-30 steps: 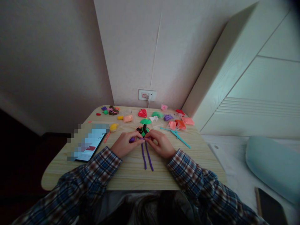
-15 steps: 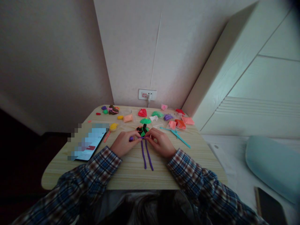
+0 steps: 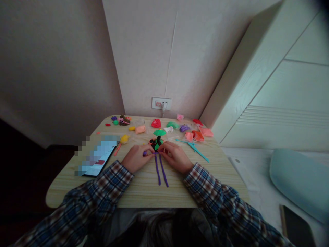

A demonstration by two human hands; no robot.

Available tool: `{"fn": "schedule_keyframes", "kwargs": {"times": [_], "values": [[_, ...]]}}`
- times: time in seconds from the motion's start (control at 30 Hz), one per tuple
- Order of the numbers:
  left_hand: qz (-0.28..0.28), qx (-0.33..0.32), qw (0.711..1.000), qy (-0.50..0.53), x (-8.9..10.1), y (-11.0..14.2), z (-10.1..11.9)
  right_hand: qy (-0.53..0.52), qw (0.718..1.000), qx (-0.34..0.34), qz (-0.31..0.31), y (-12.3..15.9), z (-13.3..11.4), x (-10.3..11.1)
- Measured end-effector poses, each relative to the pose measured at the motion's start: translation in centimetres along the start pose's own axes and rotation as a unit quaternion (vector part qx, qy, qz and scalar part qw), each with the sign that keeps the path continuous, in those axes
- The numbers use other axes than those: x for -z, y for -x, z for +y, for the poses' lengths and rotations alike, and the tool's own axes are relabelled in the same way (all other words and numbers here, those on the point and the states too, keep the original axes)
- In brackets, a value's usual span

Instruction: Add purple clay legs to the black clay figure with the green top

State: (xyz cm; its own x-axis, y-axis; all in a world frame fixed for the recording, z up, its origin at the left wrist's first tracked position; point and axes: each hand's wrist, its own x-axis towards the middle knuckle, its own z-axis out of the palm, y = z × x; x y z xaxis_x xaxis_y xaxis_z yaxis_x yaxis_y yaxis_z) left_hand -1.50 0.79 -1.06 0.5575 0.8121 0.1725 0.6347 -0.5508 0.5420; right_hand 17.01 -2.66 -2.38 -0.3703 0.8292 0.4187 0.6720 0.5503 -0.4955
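Two long purple clay strands point(image 3: 161, 170) lie side by side on the light wooden table point(image 3: 144, 192), running toward me. My left hand point(image 3: 136, 158) is curled, pinching a small purple clay lump at the strands' far end. My right hand point(image 3: 174, 156) is also curled, its fingertips pinching the top of the strands. Just beyond my fingers stands a small clay figure point(image 3: 156, 142) in green, black and orange, with a green clay disc point(image 3: 159, 132) behind it.
A phone point(image 3: 99, 156) lies at the table's left. Several clay lumps and wrappers, red point(image 3: 156, 123), green point(image 3: 172, 125), purple point(image 3: 184, 128), yellow point(image 3: 124, 139) and pink point(image 3: 205, 132), sit along the far edge. A teal plastic tool point(image 3: 194, 149) lies to the right. A wall socket point(image 3: 161, 103) is behind.
Both hands have shifted slightly away from me with the strand ends, closer to the clay figure. The strands stay in the same place.
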Motion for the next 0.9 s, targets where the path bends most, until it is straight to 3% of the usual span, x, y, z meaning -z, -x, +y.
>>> {"fn": "schedule_keyframes", "kwargs": {"times": [0.47, 0.9], "values": [[-0.012, 0.025, 0.999, -0.025, -0.22, -0.05, -0.05, 0.021, 1.0, -0.004, -0.014, -0.02, 0.07, -0.06], [-0.02, -0.002, 0.999, -0.048, -0.19, 0.09, 0.06, 0.021, 0.999, -0.019, -0.016, 0.04, 0.42, -0.31]]}}
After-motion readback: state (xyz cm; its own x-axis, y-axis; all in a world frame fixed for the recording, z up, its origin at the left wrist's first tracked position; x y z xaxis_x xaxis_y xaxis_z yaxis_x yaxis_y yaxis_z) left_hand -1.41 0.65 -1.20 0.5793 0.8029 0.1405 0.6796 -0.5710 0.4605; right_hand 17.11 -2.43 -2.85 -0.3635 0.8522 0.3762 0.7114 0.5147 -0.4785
